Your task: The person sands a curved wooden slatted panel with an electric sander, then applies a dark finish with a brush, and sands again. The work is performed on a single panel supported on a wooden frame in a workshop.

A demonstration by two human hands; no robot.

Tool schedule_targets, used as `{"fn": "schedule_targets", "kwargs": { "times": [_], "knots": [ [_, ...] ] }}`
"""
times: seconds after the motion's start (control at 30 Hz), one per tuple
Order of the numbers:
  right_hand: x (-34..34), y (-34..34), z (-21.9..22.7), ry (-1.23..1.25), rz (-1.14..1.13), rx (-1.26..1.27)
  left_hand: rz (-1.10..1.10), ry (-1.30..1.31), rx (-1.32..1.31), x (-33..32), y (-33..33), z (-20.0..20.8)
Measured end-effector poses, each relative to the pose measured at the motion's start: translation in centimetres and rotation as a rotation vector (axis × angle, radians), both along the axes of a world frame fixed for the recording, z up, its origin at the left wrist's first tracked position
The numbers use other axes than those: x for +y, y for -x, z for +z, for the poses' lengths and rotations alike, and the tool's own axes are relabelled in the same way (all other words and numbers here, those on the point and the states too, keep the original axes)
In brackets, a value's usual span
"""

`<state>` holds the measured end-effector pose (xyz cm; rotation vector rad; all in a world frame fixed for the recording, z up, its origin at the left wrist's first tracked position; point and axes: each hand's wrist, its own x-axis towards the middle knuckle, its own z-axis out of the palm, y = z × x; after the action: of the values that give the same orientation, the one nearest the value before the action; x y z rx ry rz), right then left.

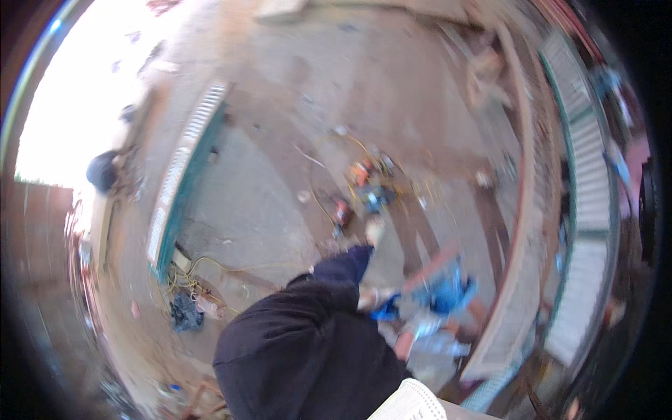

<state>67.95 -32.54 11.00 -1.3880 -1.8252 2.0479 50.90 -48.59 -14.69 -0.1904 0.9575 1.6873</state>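
Note:
Motion blur smears the middle of the head view. My left hand shows as a small skin-coloured patch beyond my dark sleeve, close to a bright blue object that looks like crumpled plastic or cloth. What seems to be my right hand lies beside a pale, whitish, see-through item. The fingers of both hands are too smeared to read, so I cannot tell whether either one grips anything. My black-clothed body hides much of the lower middle. A dark blue trouser leg and a foot reach forward.
Orange, blue-grey and red power tools lie with yellow cords on the dusty floor. A teal-edged slatted metal frame lies left, near a dark plastic bag. Long beams and white panels line the right.

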Motion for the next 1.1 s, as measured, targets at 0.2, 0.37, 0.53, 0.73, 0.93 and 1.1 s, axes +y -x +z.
{"fn": "schedule_targets", "kwargs": {
  "times": [0.2,0.37,0.53,0.73,0.93,1.1],
  "knots": [
    [3.2,9.5,11.2,-0.933,0.169,-0.201,-0.3,0.213,-0.546,5.9,-6.8,16.3],
    [8.1,14.6,13.0,-1.285,0.303,-0.531,-0.161,0.265,0.068,1.6,7.8,22.1],
    [9.8,17.5,14.2,-1.304,0.114,-0.57,-0.347,0.788,0.868,-6.9,15.1,26.5],
    [11.1,25.3,15.3,-0.991,0.272,-0.684,-0.834,0.797,1.182,-14.5,15.8,18.6],
    [13.2,33.6,10.6,-0.948,0.085,-0.389,-1.008,0.636,1.269,-15.4,26.2,15.6],
    [17.3,45.9,6.7,0.345,0.027,-0.155,-0.835,0.795,0.794,-13.4,38.5,19.1]
  ]
}}
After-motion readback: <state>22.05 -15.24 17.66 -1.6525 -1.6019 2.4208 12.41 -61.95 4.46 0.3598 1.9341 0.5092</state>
